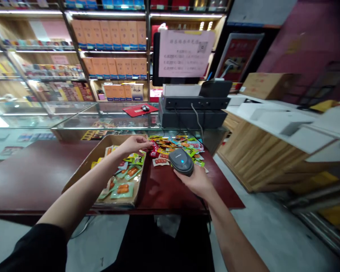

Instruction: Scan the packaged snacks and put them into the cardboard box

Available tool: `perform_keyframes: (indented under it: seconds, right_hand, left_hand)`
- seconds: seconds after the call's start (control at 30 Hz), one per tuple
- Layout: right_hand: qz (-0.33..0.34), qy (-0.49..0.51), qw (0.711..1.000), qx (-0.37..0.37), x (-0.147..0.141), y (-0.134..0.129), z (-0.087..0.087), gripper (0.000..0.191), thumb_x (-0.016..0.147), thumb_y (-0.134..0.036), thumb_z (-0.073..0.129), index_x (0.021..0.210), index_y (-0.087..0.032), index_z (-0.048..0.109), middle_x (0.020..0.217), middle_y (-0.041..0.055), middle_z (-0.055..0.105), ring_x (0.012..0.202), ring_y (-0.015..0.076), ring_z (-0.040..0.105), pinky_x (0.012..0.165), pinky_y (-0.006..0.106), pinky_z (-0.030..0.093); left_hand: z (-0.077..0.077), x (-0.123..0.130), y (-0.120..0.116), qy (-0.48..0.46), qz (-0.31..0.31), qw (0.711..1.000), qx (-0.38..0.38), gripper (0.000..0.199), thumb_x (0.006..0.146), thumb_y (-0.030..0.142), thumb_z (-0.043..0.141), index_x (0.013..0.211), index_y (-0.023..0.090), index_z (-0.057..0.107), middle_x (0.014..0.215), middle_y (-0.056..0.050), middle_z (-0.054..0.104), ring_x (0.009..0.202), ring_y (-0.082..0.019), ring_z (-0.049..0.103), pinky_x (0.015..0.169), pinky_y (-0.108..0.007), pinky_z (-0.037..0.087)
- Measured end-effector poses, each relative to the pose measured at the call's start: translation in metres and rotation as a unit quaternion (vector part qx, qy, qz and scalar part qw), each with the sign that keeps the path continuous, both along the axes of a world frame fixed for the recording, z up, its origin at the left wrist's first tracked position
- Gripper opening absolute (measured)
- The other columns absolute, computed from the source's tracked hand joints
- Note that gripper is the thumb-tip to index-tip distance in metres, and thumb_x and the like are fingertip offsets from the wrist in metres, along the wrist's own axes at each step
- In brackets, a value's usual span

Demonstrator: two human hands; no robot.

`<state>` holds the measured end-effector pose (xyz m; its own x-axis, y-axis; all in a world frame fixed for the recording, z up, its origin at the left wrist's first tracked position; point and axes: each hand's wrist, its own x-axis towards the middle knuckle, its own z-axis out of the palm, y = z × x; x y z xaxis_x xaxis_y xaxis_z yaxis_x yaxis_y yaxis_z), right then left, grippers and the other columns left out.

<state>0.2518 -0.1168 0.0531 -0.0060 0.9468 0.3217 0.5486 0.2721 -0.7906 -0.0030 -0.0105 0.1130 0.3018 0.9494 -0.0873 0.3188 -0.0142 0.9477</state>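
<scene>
My right hand (197, 180) is wrapped round a dark handheld barcode scanner (179, 158) with a small blue light on top. At the edge of the cardboard box (82, 172), my left hand (136, 145) pinches a shiny red snack packet (154, 150). Inside the box lie several wrapped snacks, among them a pale green packet of small sausages (122, 189) near the front. Past the scanner, a pile of colourful snack packets (184, 142) spreads across the dark red table (158, 190). One packet with red pieces (161, 162) lies just left of the scanner.
Behind the table is a glass display counter (121, 115) with a red mouse pad (140, 110). A monitor backed with a pink paper sign (185, 53) stands over a black cash drawer (192, 118). Shelves of orange boxes (110, 34) line the wall; a wooden cabinet (243, 151) is at right.
</scene>
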Motion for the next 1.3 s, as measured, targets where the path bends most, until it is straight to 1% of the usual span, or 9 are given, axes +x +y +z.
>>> perform_keyframes:
  seconds: [0.2, 0.33, 0.57, 0.7, 0.83, 0.97, 1.07, 1.13, 1.3]
  right_hand:
    - [-0.097, 0.008, 0.995, 0.022, 0.055, -0.025, -0.003, 0.04, 0.074, -0.039, 0.072, 0.109, -0.019, 0.07, 0.101, 0.0099, 0.075, 0.098, 0.029, 0.069, 0.086, 0.039, 0.055]
    - [-0.132, -0.006, 0.991, 0.015, 0.077, -0.045, 0.0, 0.035, 0.078, -0.041, 0.069, 0.105, -0.019, 0.071, 0.095, 0.0081, 0.076, 0.093, 0.0263, 0.07, 0.083, 0.036, 0.055]
    - [-0.162, -0.017, 0.987, 0.004, 0.093, -0.065, -0.01, 0.035, 0.079, -0.041, 0.067, 0.107, -0.02, 0.071, 0.091, 0.0059, 0.076, 0.089, 0.0254, 0.071, 0.08, 0.036, 0.056]
    - [-0.159, -0.014, 0.987, 0.006, 0.093, -0.066, -0.016, 0.04, 0.079, -0.041, 0.066, 0.113, -0.02, 0.068, 0.094, 0.0067, 0.075, 0.09, 0.026, 0.071, 0.081, 0.037, 0.056]
    - [-0.139, 0.006, 0.99, 0.014, 0.086, -0.065, -0.022, 0.035, 0.079, -0.038, 0.066, 0.109, -0.02, 0.069, 0.098, 0.0068, 0.075, 0.092, 0.0254, 0.07, 0.084, 0.037, 0.056]
    - [-0.127, 0.039, 0.991, 0.006, 0.076, -0.064, -0.03, 0.03, 0.077, -0.037, 0.067, 0.099, -0.017, 0.07, 0.096, 0.0083, 0.075, 0.091, 0.0255, 0.071, 0.081, 0.036, 0.057]
    - [-0.126, 0.042, 0.991, -0.014, 0.068, -0.065, -0.031, 0.03, 0.077, -0.038, 0.067, 0.097, -0.017, 0.07, 0.091, 0.0095, 0.076, 0.09, 0.0277, 0.071, 0.078, 0.037, 0.057]
    - [-0.123, 0.04, 0.991, -0.023, 0.063, -0.065, -0.03, 0.029, 0.077, -0.039, 0.067, 0.096, -0.017, 0.071, 0.086, 0.0093, 0.075, 0.089, 0.0284, 0.071, 0.077, 0.037, 0.058]
    - [-0.117, 0.044, 0.992, -0.001, 0.053, -0.062, -0.027, 0.03, 0.078, -0.038, 0.067, 0.099, -0.018, 0.07, 0.091, 0.0089, 0.075, 0.088, 0.0267, 0.071, 0.078, 0.036, 0.057]
  left_hand:
    - [-0.035, 0.103, 0.02, 0.051, -0.148, 0.986, 0.056, 0.032, 0.061, 0.042, 0.08, 0.076, 0.015, 0.07, 0.064, -0.002, 0.066, 0.056, -0.012, 0.059, 0.051, -0.021, 0.046]
    - [-0.062, 0.145, 0.025, 0.143, -0.236, 0.951, 0.139, 0.021, 0.062, 0.027, 0.076, 0.081, 0.018, 0.073, 0.069, -0.001, 0.069, 0.065, -0.016, 0.063, 0.061, -0.022, 0.046]
    - [-0.082, 0.157, 0.006, 0.281, -0.386, 0.838, 0.264, 0.057, 0.054, 0.024, 0.081, 0.111, 0.026, 0.071, 0.112, -0.006, 0.066, 0.103, -0.026, 0.06, 0.09, -0.03, 0.043]
    - [-0.088, 0.151, -0.002, 0.32, -0.397, 0.812, 0.285, 0.063, 0.059, 0.011, 0.068, 0.119, 0.027, 0.066, 0.124, -0.008, 0.061, 0.111, -0.028, 0.057, 0.091, -0.031, 0.043]
    - [-0.093, 0.15, 0.006, 0.286, -0.364, 0.835, 0.298, 0.054, 0.067, 0.006, 0.055, 0.114, 0.026, 0.07, 0.113, -0.007, 0.066, 0.104, -0.024, 0.061, 0.09, -0.029, 0.044]
    - [-0.093, 0.147, 0.022, 0.212, -0.278, 0.9, 0.26, 0.03, 0.073, 0.017, 0.06, 0.098, 0.023, 0.075, 0.09, -0.004, 0.072, 0.083, -0.02, 0.064, 0.076, -0.024, 0.046]
    - [-0.087, 0.143, 0.026, 0.125, -0.193, 0.961, 0.15, 0.021, 0.069, 0.027, 0.072, 0.088, 0.018, 0.073, 0.068, 0.0, 0.067, 0.059, -0.014, 0.058, 0.058, -0.021, 0.043]
    - [-0.082, 0.141, 0.026, 0.057, -0.161, 0.984, 0.052, 0.024, 0.065, 0.03, 0.078, 0.083, 0.016, 0.071, 0.059, 0.002, 0.063, 0.05, -0.01, 0.052, 0.05, -0.02, 0.039]
    - [-0.077, 0.141, 0.027, -0.059, -0.142, 0.981, -0.114, 0.029, 0.059, 0.031, 0.084, 0.077, 0.015, 0.069, 0.059, 0.001, 0.064, 0.048, -0.008, 0.052, 0.046, -0.019, 0.039]
